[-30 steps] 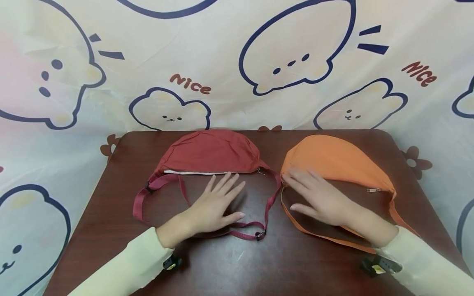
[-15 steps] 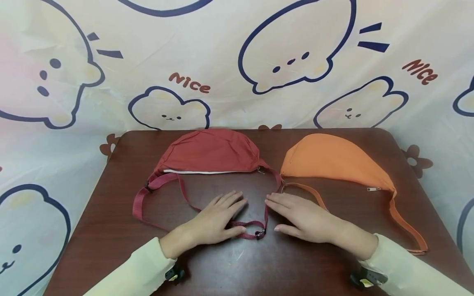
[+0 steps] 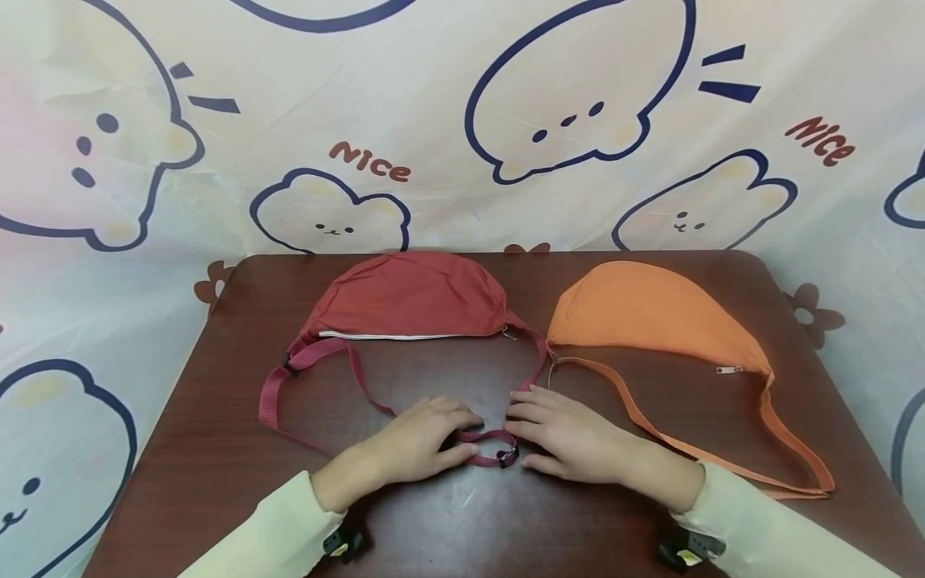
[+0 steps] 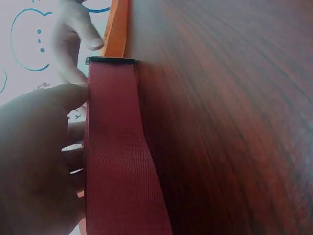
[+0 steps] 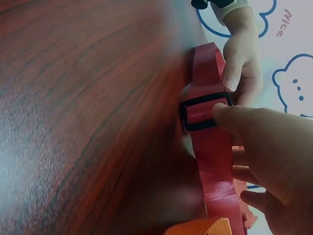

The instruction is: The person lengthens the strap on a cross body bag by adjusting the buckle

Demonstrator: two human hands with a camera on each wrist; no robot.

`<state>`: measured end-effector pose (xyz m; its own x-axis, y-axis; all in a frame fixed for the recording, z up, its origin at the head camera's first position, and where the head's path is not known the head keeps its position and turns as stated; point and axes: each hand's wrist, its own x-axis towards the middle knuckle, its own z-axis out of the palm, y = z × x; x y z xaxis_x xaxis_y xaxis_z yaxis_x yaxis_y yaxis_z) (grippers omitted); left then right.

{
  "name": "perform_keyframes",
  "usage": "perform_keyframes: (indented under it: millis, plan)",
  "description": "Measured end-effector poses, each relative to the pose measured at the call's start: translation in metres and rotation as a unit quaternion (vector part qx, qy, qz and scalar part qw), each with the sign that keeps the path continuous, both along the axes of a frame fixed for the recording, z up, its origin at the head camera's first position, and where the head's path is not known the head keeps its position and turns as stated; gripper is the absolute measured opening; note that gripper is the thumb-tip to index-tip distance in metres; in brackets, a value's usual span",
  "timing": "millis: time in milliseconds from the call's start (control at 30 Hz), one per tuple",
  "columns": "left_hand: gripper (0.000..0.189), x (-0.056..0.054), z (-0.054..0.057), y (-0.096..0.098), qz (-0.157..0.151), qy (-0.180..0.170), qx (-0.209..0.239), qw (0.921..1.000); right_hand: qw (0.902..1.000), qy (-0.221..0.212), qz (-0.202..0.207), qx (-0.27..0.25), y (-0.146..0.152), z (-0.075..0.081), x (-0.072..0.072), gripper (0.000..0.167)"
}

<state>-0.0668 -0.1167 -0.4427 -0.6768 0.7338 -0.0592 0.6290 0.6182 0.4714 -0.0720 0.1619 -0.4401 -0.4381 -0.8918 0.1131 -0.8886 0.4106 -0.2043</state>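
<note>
A maroon webbing strap (image 4: 115, 127) of the red waist bag (image 3: 412, 297) lies between both hands. My left hand (image 3: 422, 437) is at the strap's left part, fingers bent over its far side. In the left wrist view the thumb tip comes right to the strap's edge. Close to the black strap buckle (image 5: 205, 111), my right hand (image 3: 574, 433) has its fingers loosely bent at the far side. Its thumb (image 5: 230, 117) overlaps the buckle's side in the right wrist view. Both hands have a gap between thumb and fingers.
An orange waist bag (image 3: 650, 309) lies at the right, its orange strap (image 3: 795, 449) looping toward the front and passing near the right forearm. Everything rests on a dark brown wooden table (image 3: 217, 482). A printed curtain (image 3: 448, 193) hangs behind it.
My right hand has left the orange bag and moved left and nearer to the maroon strap's buckle. My left hand has drawn back toward the strap, its fingers now more bent.
</note>
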Motion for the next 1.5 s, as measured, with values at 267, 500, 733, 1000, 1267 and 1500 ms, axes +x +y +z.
perform_keyframes:
  millis: [267, 500, 733, 1000, 1267, 1500]
  plan:
    - [0.023, 0.0, 0.001, 0.001, -0.02, -0.034, 0.016, 0.9991, 0.9997, 0.021, -0.002, -0.011, -0.006, -0.007, -0.002, 0.021]
    - [0.026, 0.002, 0.001, 0.0, -0.041, -0.043, 0.011, 0.9982, 0.9994, 0.03, -0.004, -0.014, -0.01, -0.012, -0.001, 0.02]
    - [0.009, 0.001, 0.003, -0.004, -0.017, -0.041, 0.025, 0.9987, 0.9988, -0.024, -0.002, -0.042, -0.011, -0.007, -0.004, 0.014]
    - [0.006, -0.004, 0.014, -0.01, 0.002, 0.019, 0.074, 0.9971, 0.9921, -0.06, -0.033, -0.104, -0.01, 0.002, -0.013, 0.016]
    - [0.01, -0.009, 0.021, -0.009, 0.019, 0.063, 0.104, 0.9925, 0.9854, -0.031, -0.042, -0.162, -0.016, 0.009, -0.019, 0.07]
    - [0.012, -0.014, 0.025, -0.009, 0.034, 0.076, 0.134, 0.9874, 0.983, -0.022, -0.04, -0.178, -0.021, 0.013, -0.022, 0.063]
